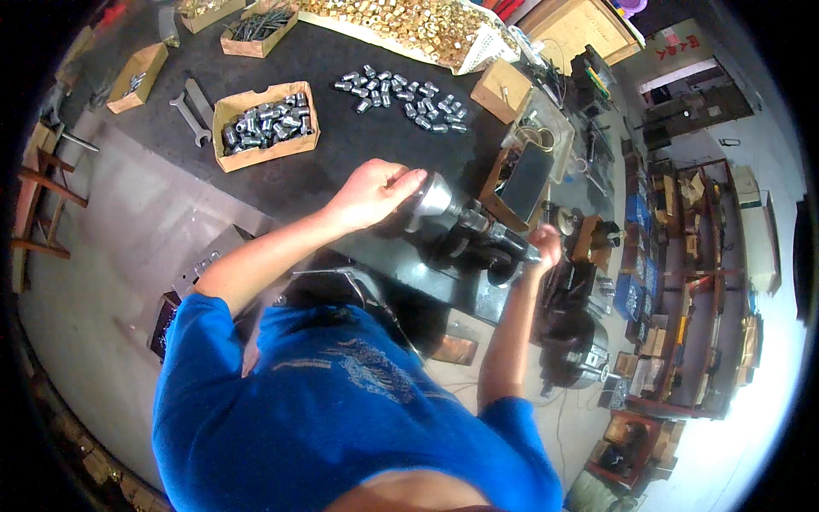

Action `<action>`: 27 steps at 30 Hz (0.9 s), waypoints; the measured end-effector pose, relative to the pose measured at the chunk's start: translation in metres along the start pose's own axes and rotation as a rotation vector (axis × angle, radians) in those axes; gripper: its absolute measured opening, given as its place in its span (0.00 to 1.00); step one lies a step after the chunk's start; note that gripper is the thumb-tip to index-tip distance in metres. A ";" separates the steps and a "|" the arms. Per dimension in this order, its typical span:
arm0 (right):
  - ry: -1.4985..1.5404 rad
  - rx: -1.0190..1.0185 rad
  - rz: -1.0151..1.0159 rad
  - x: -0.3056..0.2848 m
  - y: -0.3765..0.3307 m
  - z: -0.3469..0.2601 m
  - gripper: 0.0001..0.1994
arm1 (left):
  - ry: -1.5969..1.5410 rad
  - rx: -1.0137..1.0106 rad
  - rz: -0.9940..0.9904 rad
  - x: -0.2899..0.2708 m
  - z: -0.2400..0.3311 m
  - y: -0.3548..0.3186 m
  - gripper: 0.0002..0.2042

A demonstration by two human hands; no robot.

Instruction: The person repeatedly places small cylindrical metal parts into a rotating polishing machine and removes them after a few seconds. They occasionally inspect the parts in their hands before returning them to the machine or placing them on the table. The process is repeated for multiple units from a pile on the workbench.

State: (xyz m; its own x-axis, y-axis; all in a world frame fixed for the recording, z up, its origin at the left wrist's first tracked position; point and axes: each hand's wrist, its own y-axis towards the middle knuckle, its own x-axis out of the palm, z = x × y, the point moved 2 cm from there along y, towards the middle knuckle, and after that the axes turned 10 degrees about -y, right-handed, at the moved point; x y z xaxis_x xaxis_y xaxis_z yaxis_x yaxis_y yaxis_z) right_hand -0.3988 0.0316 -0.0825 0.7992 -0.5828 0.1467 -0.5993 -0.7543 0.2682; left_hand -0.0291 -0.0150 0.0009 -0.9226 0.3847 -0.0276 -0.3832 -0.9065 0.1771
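Dark bench [341,68], 1 box [264,125] of steel parts. Left hand [375,192] curled on chuck [435,200]. Right hand [544,247] closed around handle [512,243].

The scene was unevenly lit: a hard white glare washed out the lower right rim, while the dark workbench [341,154] stayed dim. Colours ran oversaturated, the blue shirt [341,410] almost glowing. Fisheye distortion bent the shelving [682,282] on the right, black vignette ringed the frame, and fine detail was soft throughout.
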 end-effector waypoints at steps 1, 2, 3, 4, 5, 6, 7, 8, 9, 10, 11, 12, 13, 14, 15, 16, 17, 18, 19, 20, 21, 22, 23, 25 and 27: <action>0.043 0.074 0.028 0.015 0.003 -0.019 0.09 | -0.027 -0.030 -0.010 -0.003 -0.002 -0.002 0.21; 0.008 0.026 0.159 0.033 -0.001 -0.043 0.08 | -0.057 -0.058 -0.028 -0.005 -0.004 -0.003 0.21; 0.035 0.134 0.191 0.049 -0.013 -0.074 0.08 | -0.092 -0.089 -0.050 -0.005 -0.009 -0.003 0.20; 0.129 0.046 0.136 0.044 -0.018 -0.085 0.08 | -0.139 -0.125 -0.050 -0.005 -0.006 -0.003 0.20; 0.223 -0.039 0.078 0.040 -0.024 -0.093 0.07 | -0.183 -0.165 -0.046 -0.005 0.000 -0.005 0.20; 0.258 -0.060 0.077 0.036 -0.034 -0.102 0.07 | -0.227 -0.205 -0.041 -0.006 0.003 -0.006 0.20; 0.295 -0.084 0.076 0.035 -0.047 -0.111 0.08 | -0.255 -0.196 -0.057 -0.006 0.004 -0.006 0.20; 0.351 -0.090 0.040 0.029 -0.060 -0.114 0.08 | -0.284 -0.190 -0.073 -0.007 0.003 -0.005 0.19; 0.330 -0.056 0.070 0.024 -0.073 -0.116 0.08 | -0.313 -0.183 -0.088 -0.008 0.001 -0.005 0.19; 0.294 -0.019 0.115 0.017 -0.083 -0.113 0.08 | -0.358 -0.206 -0.112 -0.010 0.000 -0.006 0.19; 0.260 0.018 0.159 0.011 -0.092 -0.107 0.08 | -0.386 -0.206 -0.108 -0.010 0.001 -0.006 0.18; 0.255 0.024 0.121 0.009 -0.100 -0.100 0.09 | -0.413 -0.208 -0.102 -0.010 0.002 -0.007 0.18; 0.248 0.026 0.090 0.006 -0.107 -0.094 0.09 | -0.442 -0.208 -0.105 -0.010 0.003 -0.007 0.17; 0.300 0.096 0.090 0.001 -0.109 -0.081 0.10 | -0.458 -0.207 -0.113 -0.011 0.002 -0.007 0.16; 0.226 0.182 0.154 -0.005 -0.111 -0.068 0.10 | -0.475 -0.207 -0.120 -0.013 0.001 -0.008 0.16; 0.242 0.224 0.122 -0.012 -0.110 -0.051 0.10 | -0.492 -0.207 -0.131 -0.013 0.000 -0.007 0.15; 0.260 0.268 0.086 -0.009 -0.109 -0.043 0.10 | -0.511 -0.214 -0.134 -0.014 0.000 -0.007 0.15; 0.203 0.316 0.217 -0.006 -0.104 -0.032 0.09 | -0.531 -0.222 -0.136 -0.015 0.001 -0.007 0.14; 0.144 0.359 0.276 -0.004 -0.097 -0.020 0.09 | -0.551 -0.231 -0.140 -0.016 0.001 -0.007 0.13; 0.090 0.336 0.356 0.006 -0.083 -0.015 0.09 | -0.589 -0.243 -0.148 -0.017 0.000 -0.007 0.12; 0.038 0.313 0.430 0.017 -0.069 -0.009 0.08 | -0.624 -0.253 -0.151 -0.019 -0.002 -0.008 0.12; -0.071 0.261 0.349 0.011 -0.052 0.003 0.08 | -0.661 -0.263 -0.163 -0.020 -0.001 -0.008 0.11; -0.180 0.211 0.266 0.000 -0.033 0.011 0.08 | -0.698 -0.272 -0.150 -0.021 0.001 -0.009 0.11; -0.098 -0.032 0.042 0.006 -0.009 -0.001 0.08 | -0.766 -0.295 -0.116 -0.024 0.004 -0.013 0.11; -0.009 0.069 0.111 0.030 -0.006 -0.040 0.08 | -0.831 -0.274 -0.131 -0.031 0.000 -0.019 0.12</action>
State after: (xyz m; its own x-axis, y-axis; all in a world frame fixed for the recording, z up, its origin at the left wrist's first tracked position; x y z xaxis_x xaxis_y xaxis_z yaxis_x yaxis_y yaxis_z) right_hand -0.3695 0.0310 -0.0419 0.7272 -0.6668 0.1630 -0.6864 -0.7033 0.1849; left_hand 0.0063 -0.0099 -0.0012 -0.5816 0.3937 0.7118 -0.5788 -0.8152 -0.0220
